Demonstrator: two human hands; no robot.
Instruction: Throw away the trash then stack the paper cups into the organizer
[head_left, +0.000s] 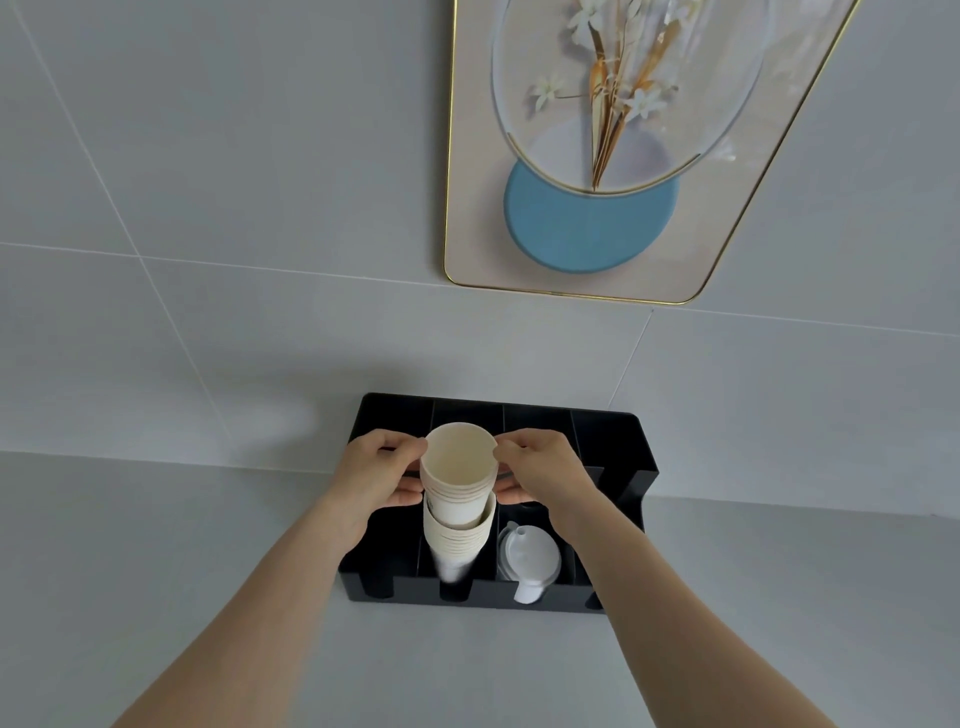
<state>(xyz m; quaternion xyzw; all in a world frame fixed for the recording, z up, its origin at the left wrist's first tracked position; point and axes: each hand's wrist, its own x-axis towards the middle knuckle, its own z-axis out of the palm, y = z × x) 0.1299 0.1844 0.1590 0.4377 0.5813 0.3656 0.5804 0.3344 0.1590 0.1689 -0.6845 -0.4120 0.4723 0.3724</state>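
A black organizer (615, 431) with several slots stands on the grey counter against the wall. A stack of cream paper cups (457, 540) sits in its second slot from the left. Above it, a second nested stack of paper cups (457, 467) is partly pushed into the lower stack, mouth facing me. My left hand (376, 478) grips the upper stack's left side and my right hand (540, 470) grips its right side, thumbs at the rim.
White plastic lids (530, 556) fill the slot right of the cups. The leftmost and rightmost slots look dark. A gold-framed flower picture (597, 156) hangs on the tiled wall above. Grey counter (156, 545) spreads around the organizer.
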